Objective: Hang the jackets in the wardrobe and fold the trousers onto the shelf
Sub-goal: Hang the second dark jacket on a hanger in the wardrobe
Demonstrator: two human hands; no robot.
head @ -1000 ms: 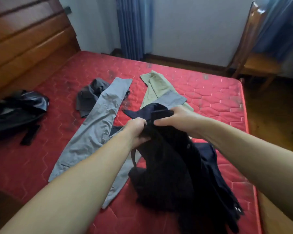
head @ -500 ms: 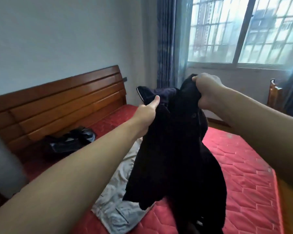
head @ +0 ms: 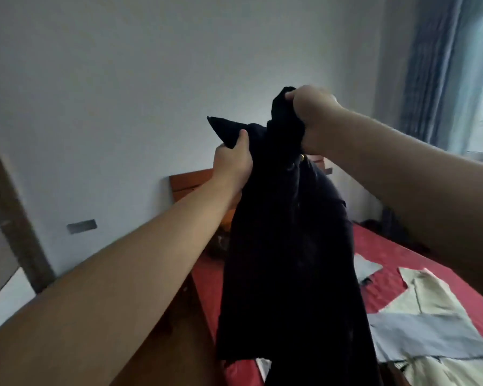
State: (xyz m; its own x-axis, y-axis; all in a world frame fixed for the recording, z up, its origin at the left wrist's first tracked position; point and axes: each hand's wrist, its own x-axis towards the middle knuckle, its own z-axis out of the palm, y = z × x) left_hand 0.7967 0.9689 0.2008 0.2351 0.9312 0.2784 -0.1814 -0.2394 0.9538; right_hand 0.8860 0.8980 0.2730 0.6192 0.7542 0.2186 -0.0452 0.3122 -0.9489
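Jacket [head: 285,246] hangs limp at frame centre, over the bed [head: 379,246] edge. Our left hand [head: 232,162] pinches a corner; our right hand [head: 314,118] clenches bunched fabric. It looks soft and light: regrip at shoulders.

Nothing readable here tbh, no text, labels, brand names or numbers on anything in view that I can spot.

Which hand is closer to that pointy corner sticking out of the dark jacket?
Left. The left hand grips the dark jacket right beneath the pointy corner; the right hand holds a bunch higher up, off to the right.
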